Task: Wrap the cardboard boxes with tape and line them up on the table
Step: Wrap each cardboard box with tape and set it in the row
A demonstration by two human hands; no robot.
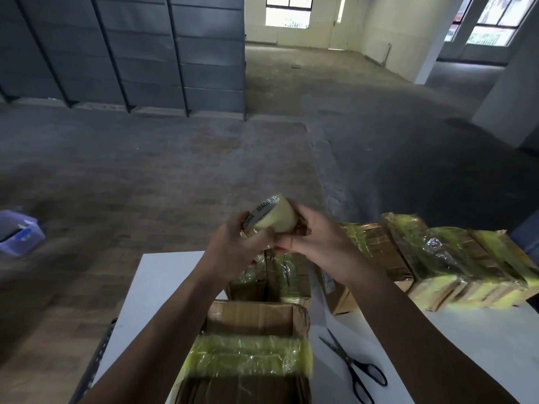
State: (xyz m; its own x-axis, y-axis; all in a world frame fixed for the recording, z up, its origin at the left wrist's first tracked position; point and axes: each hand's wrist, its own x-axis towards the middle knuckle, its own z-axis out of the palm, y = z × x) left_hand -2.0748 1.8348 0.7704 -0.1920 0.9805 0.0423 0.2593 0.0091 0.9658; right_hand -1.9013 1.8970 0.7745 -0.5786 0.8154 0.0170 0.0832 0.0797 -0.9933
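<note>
My left hand (233, 246) grips the glossy yellow tape roll (272, 217) above the white table (163, 275); my right hand (315, 240) pinches its rim; crinkly taped cardboard boxes (250, 316) crowd the table; scissors (354, 368) lie flat.

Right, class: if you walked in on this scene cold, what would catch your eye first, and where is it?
The tape roll, held up at centre by the left hand and right hand. Next, the row of yellow-taped boxes along the right of the table. Black scissors lie at lower right, beside the near box.
</note>
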